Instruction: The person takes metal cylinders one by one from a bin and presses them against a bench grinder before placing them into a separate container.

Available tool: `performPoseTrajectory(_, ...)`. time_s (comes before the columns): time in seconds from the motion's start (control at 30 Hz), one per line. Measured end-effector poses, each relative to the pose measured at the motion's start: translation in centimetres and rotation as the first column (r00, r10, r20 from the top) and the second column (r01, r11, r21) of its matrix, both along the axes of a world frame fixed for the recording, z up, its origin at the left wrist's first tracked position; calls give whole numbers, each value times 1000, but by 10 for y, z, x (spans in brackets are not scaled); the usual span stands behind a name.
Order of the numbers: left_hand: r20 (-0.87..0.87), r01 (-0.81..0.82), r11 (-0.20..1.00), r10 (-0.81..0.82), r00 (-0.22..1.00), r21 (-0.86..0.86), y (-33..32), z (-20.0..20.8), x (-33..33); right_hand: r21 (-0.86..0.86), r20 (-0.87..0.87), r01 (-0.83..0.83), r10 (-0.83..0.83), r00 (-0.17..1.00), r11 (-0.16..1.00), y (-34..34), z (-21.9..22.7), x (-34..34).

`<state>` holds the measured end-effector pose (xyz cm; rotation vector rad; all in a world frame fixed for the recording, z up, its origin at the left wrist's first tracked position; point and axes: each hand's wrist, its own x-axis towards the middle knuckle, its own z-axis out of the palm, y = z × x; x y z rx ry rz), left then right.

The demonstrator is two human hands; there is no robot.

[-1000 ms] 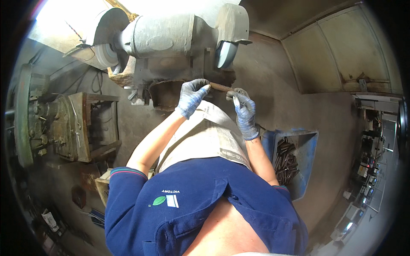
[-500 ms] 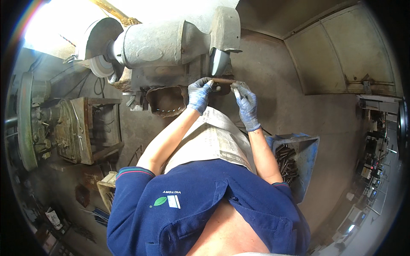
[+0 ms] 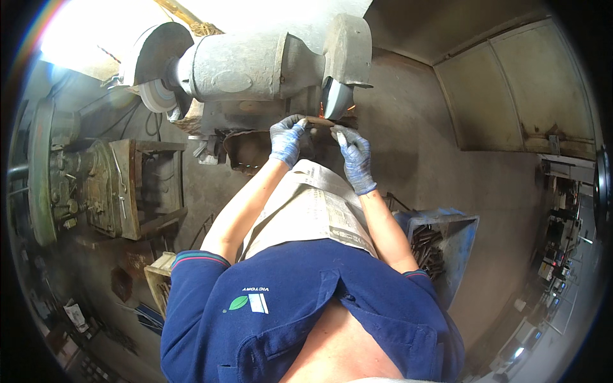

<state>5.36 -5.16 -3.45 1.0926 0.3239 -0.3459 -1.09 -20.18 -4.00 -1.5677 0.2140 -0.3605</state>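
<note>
A short brown metal rod [image 3: 320,120] lies crosswise between my two hands, against the lower edge of the right grinding wheel [image 3: 336,100]. Orange sparks show where rod and wheel meet. My left hand [image 3: 288,137], in a blue and grey work glove, is closed on the rod's left end. Gloved the same way, my right hand [image 3: 352,153] pinches the right end. The wheel belongs to a grey bench grinder [image 3: 239,67] with a rounded guard over each end.
A pale second wheel [image 3: 157,97] sits at the grinder's left end. Below the motor hangs a rusty, ragged-edged container [image 3: 246,152]. To my right stands a blue bin [image 3: 463,239] of metal rods [image 3: 426,247]. A greenish machine [image 3: 96,185] is at left, metal cabinets [image 3: 517,89] at far right.
Both hands have shifted slightly left in the picture with the rod, and the wheel a little right. The rod now touches the wheel, and sparks have appeared.
</note>
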Motion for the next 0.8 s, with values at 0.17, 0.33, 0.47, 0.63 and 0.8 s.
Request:
performPoseTrajectory(0.17, -29, 15, 999, -16, 999, -31, 7, 7, 1, 102, 10, -7, 6, 1000, 995, 4, -1, 1)
performPoseTrajectory(0.33, 18, 81, 995, -82, 996, 65, -23, -6, 2, -99, -97, -19, 9, 995, 995, -27, -10, -9)
performPoseTrajectory(0.47, -5, 87, 996, -87, 996, 11, -30, -2, -1, -83, -104, -29, 20, 994, 996, -36, -10, -12)
performPoseTrajectory(0.63, -34, 30, 999, -28, 999, 37, -16, 1, 3, 16, -97, -67, 68, 993, 998, -18, -9, -5)
performPoseTrajectory(0.8, -74, 52, 990, -43, 996, 133, 7, 18, 8, 98, -99, -89, 99, 990, 991, 1, -18, 3)
